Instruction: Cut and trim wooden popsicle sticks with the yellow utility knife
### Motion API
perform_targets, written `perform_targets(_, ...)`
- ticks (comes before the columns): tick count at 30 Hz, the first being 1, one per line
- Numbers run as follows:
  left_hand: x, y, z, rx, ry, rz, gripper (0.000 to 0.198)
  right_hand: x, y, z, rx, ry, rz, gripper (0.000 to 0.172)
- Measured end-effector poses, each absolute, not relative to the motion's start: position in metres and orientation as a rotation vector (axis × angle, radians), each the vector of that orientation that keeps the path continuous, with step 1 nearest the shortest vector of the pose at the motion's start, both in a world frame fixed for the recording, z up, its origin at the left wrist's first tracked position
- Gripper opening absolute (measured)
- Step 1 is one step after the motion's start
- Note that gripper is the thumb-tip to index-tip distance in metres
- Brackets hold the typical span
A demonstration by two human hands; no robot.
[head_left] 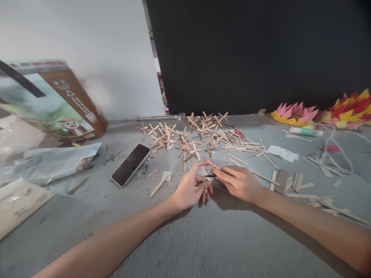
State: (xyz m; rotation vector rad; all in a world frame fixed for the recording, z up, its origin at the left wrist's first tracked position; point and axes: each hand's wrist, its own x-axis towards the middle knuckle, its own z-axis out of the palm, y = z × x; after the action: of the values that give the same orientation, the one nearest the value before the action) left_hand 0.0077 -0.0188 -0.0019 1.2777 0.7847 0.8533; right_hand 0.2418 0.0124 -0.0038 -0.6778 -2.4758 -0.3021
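Note:
Near the middle of the table, my left hand (189,189) is closed, pinching a small wooden craft stick (204,170) between thumb and fingers. My right hand (239,180) meets it from the right, its fingers closed around a thin black pen-like tool (211,175) whose tip reaches the stick. A red-and-white patterned strip (212,164) sticks out above the right fingers; its kind is unclear. Just beyond both hands lies a pile of crossed craft sticks (185,141), many joined as small crosses.
Left of the hands lies a phone (131,165); a printed brown bag (72,104) and plastic packets (66,162) stand farther left. Loose sticks (327,202), a glue stick (305,131), a white cable (333,143) and paper flowers (298,114) are at right. A black panel (261,54) rises behind.

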Motion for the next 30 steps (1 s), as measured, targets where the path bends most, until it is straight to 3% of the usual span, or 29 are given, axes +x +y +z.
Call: perform_targets(30, 0.0083, -0.0188, -0.0027, 1.311, 0.823, 0.855, 0.053, 0.2424, 0.0109, -0.0065, -0.696, -2.505, -0.318, 0.028)
